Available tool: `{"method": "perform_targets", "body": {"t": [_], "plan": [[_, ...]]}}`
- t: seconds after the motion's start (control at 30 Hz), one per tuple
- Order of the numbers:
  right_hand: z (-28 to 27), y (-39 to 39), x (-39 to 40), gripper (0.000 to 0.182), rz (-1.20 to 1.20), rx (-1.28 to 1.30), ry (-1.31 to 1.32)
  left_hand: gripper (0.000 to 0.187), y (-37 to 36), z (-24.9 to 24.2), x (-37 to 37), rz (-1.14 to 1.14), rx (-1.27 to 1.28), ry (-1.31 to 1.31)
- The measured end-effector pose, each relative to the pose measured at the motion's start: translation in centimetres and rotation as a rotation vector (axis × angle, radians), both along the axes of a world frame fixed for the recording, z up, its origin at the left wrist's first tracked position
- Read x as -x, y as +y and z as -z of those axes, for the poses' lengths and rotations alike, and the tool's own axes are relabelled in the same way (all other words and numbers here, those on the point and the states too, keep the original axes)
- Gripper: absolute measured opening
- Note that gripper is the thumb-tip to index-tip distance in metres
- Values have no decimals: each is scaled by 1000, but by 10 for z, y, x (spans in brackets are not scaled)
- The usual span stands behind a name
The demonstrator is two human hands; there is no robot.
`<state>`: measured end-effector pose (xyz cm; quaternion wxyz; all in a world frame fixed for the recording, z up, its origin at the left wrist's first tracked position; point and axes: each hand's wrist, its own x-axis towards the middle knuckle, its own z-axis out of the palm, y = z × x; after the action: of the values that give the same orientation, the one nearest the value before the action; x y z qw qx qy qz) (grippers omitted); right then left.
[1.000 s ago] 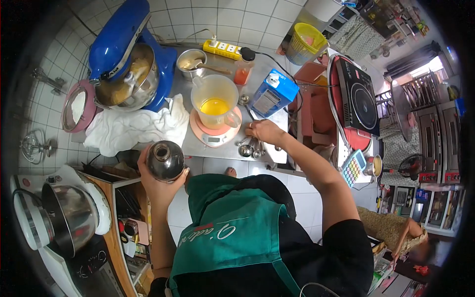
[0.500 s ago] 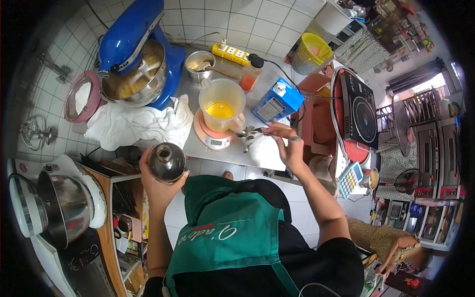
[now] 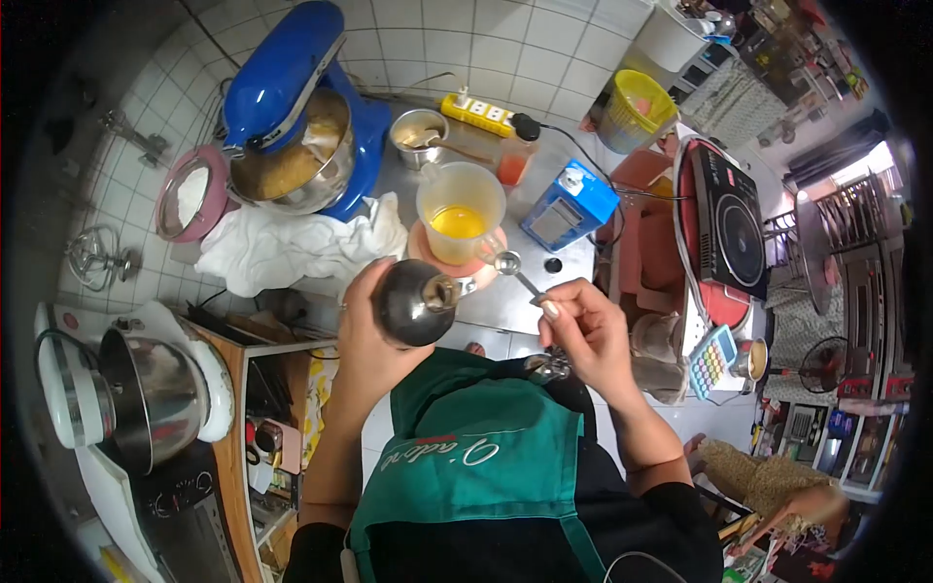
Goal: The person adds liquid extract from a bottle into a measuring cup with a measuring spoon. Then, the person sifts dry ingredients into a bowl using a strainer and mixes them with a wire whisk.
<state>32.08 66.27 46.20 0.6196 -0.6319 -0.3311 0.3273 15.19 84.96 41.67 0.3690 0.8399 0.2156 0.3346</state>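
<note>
My left hand (image 3: 364, 340) is wrapped round a dark, open bottle (image 3: 413, 303), tilted with its mouth toward the right. Pinched in my right hand (image 3: 593, 335) is a metal measuring spoon (image 3: 508, 263), its bowl near the handle of a clear plastic jug (image 3: 478, 189); other spoons of the set dangle below the hand. Yellow liquid (image 3: 458, 222) lies in the jug, which stands on a pink scale (image 3: 428, 243). A small dark cap (image 3: 553, 265) rests on the metal table (image 3: 515, 309). To the jug's right is a blue carton (image 3: 569, 209).
A blue stand mixer (image 3: 282, 73), a white cloth (image 3: 301, 248), a small metal bowl (image 3: 418, 136) and a yellow power strip (image 3: 476, 115) are on the table. An induction cooker (image 3: 729, 223) is at the right. Another person (image 3: 777, 486) is at the lower right.
The bottle has moved right and tipped rightward in my left hand. My right hand has come back toward me, lifting the spoons off the table, with one spoon held out toward the jug.
</note>
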Motion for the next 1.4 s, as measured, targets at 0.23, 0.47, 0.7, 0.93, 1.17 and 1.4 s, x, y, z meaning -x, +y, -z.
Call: {"method": "perform_targets", "body": {"t": [0.23, 0.47, 0.7, 0.93, 1.17, 1.4], "plan": [[0, 11, -1, 12, 2, 105, 232, 85, 4, -15, -12, -24, -192, 128], [18, 40, 5, 12, 48, -31, 290, 86, 18, -25, -24, -91, -251, 188], [-1, 41, -17, 12, 40, -43, 66, 87, 29, -29, -28, -85, -312, 190], [-39, 54, -52, 8, -160, 43, -724, 87, 28, -36, -28, -2, -384, 228], [-53, 56, -62, 11, -219, 200, -503, 87, 27, -35, -28, -12, -314, 173], [18, 56, -52, 8, -93, 121, -3, 87, 36, -35, -27, -71, -316, 269]]}}
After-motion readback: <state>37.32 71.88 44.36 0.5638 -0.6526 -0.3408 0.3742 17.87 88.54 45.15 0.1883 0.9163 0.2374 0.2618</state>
